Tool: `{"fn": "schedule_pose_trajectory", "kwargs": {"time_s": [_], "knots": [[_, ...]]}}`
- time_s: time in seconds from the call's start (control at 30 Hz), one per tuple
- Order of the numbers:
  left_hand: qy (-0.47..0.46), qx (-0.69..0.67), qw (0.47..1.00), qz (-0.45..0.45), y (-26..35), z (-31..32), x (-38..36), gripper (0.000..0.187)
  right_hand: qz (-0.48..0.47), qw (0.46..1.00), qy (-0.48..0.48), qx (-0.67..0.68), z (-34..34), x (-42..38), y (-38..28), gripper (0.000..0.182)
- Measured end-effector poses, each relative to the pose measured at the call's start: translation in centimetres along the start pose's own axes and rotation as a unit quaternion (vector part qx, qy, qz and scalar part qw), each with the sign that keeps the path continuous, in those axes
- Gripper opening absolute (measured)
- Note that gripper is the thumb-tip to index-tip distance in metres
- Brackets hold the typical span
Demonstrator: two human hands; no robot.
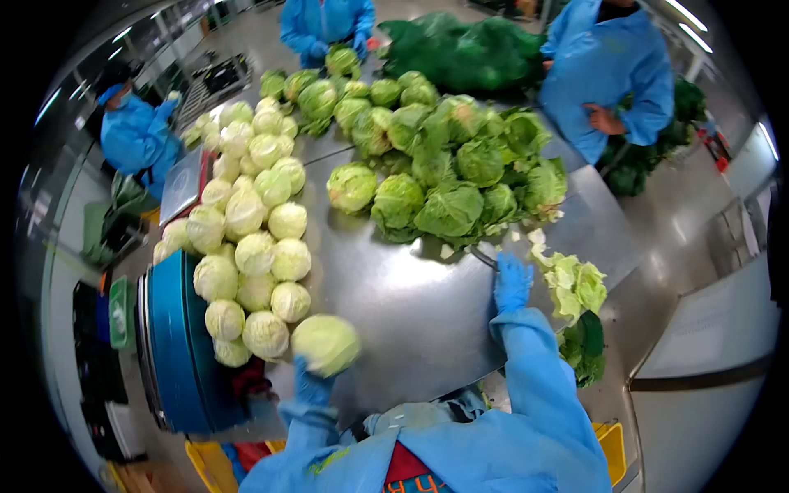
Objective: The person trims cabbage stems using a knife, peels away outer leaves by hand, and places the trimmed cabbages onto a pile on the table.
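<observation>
My left hand point(312, 383), in a blue glove, holds a pale trimmed cabbage point(326, 345) from below, at the near end of the trimmed cabbages point(256, 253). The held cabbage is slightly blurred. Over the steel table's right part, my gloved right hand point(513, 283) is closed on what looks like a knife point(483, 257), a thin dark curved shape pointing left; the fingers partly hide it. Beyond that hand lies a heap of green untrimmed cabbages point(448, 205). Loose cut leaves point(573, 286) lie to its right, at the table's edge.
A blue tub point(185, 345) stands at the table's left side, near a flat scale-like device point(182, 185). Co-workers in blue gowns stand at the far side point(327, 25), right point(608, 74) and left point(136, 135). A green net sack point(460, 53) lies behind the heap.
</observation>
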State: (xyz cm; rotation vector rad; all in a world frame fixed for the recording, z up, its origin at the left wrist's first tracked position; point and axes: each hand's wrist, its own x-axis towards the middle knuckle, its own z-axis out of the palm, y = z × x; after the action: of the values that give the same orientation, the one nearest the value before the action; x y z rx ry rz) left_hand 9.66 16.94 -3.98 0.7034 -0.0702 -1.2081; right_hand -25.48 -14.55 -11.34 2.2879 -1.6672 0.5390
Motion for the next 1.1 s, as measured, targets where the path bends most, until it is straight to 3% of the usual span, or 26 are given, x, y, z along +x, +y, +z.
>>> {"fn": "schedule_pose_trajectory", "kwargs": {"time_s": [0.03, 0.1, 0.13, 0.2, 0.23, 0.27, 0.37, 0.4, 0.43, 0.47, 0.5, 0.57, 0.7, 0.77, 0.8, 0.9, 0.93, 0.97, 1.03, 1.1], "knots": [[0.031, 0.071, 0.997, 0.012, -2.9, -1.1, 2.0, 0.076, -0.007, 1.000, -0.005, 0.026, 1.0, 0.5, 1.2, 0.041], [0.075, 0.118, 0.990, 0.006, -6.7, 2.3, 4.8, 0.073, 0.030, 0.981, -0.152, 0.118, 1.7, 1.4, 2.8, 0.043], [0.076, 0.146, 0.986, -0.014, -8.0, 4.4, 6.0, 0.073, 0.009, 0.980, -0.167, 0.111, 2.1, 1.7, 3.2, 0.042], [0.075, 0.296, 0.952, 0.027, -11.5, 5.2, 8.4, 0.069, -0.020, 0.977, -0.195, 0.085, 2.3, 1.5, 4.3, 0.040], [0.069, 0.370, 0.926, 0.043, -13.4, 5.8, 9.3, 0.068, -0.016, 0.974, -0.182, 0.130, 2.2, 1.2, 5.2, 0.040], [0.056, 0.400, 0.913, 0.064, -14.0, 10.1, 9.1, 0.079, -0.011, 0.970, -0.168, 0.175, 1.8, 0.8, 5.8, 0.039], [0.027, 0.604, 0.776, 0.178, -16.5, 12.0, 9.5, 0.090, 0.019, 0.945, -0.066, 0.319, -1.6, 0.7, 6.3, 0.035], [0.019, 0.573, 0.809, 0.128, -16.9, 12.9, 9.5, 0.101, 0.033, 0.928, -0.024, 0.369, -2.0, 0.2, 6.6, 0.035], [0.010, 0.621, 0.774, 0.123, -16.9, 13.6, 9.6, 0.103, 0.048, 0.907, 0.019, 0.417, -2.2, -0.5, 6.9, 0.035], [-0.002, 0.667, 0.735, 0.120, -16.9, 14.2, 10.1, 0.105, 0.099, 0.878, -0.018, 0.467, -2.1, -1.4, 7.0, 0.031], [-0.016, 0.711, 0.694, 0.116, -16.8, 14.7, 10.6, 0.107, 0.206, 0.803, -0.080, 0.554, -2.1, -2.2, 6.9, 0.032], [-0.004, 0.705, 0.702, 0.095, -16.9, 14.9, 11.9, 0.110, 0.398, 0.587, -0.197, 0.677, -5.4, -1.8, 4.5, 0.035], [0.081, 0.694, 0.714, 0.034, -16.8, 15.4, 13.9, 0.110, 0.411, 0.493, -0.264, 0.720, -2.7, -3.5, 0.5, 0.041], [0.125, 0.651, 0.748, -0.018, -17.0, 13.9, 14.9, 0.107, 0.399, 0.442, -0.270, 0.757, -2.3, -3.3, -1.1, 0.043], [0.146, 0.628, 0.763, -0.044, -16.8, 13.1, 15.2, 0.105, 0.378, 0.448, -0.277, 0.761, -1.6, -3.1, -1.5, 0.045], [0.113, 0.391, 0.900, -0.155, -14.5, 13.4, 15.8, 0.091, 0.354, 0.454, -0.292, 0.764, -2.8, -0.7, -1.8, 0.046], [0.178, 0.286, 0.923, -0.185, -14.0, 14.4, 14.8, 0.075, 0.353, 0.459, -0.295, 0.760, -3.0, 0.0, -1.8, 0.047], [0.164, 0.204, 0.947, -0.188, -13.7, 13.6, 14.6, 0.075, 0.353, 0.465, -0.300, 0.755, -3.2, 0.5, -1.8, 0.047], [0.138, 0.036, 0.971, -0.193, -12.8, 12.0, 14.2, 0.076, 0.360, 0.467, -0.308, 0.747, -3.2, 0.2, -2.3, 0.048], [0.108, -0.039, 0.974, -0.197, -12.4, 11.3, 13.7, 0.078, 0.368, 0.468, -0.313, 0.740, -3.2, -0.1, -2.8, 0.049]]}}
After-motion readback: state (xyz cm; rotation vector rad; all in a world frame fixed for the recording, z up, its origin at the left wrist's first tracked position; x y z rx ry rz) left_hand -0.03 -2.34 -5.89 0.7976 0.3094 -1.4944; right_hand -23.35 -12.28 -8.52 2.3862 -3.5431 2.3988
